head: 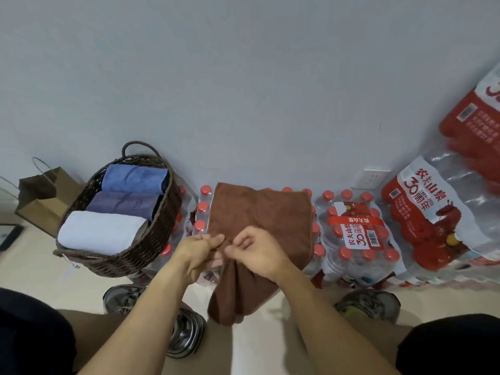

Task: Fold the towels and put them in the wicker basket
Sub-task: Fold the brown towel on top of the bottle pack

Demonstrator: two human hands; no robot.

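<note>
Pale wall (243, 90) behind — brown towel (259, 220) pinched in left hand (198, 249) and right hand (254, 253) grips beside wicker basket (151, 239).

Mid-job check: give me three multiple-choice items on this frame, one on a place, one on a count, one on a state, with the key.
1. Where does the wicker basket stand relative to the brown towel?
A. to its left
B. to its right
C. underneath it

2. How many folded towels lie in the basket?
A. one
B. three
C. five

3. What is the state of the brown towel?
A. folded in the basket
B. lying flat on the floor
C. held by both hands

Key: 1 A, the basket sits left of the towel. 2 B, a blue towel, a purple towel and a white towel show. 3 C, the left hand and right hand each have a grip on it.
</note>
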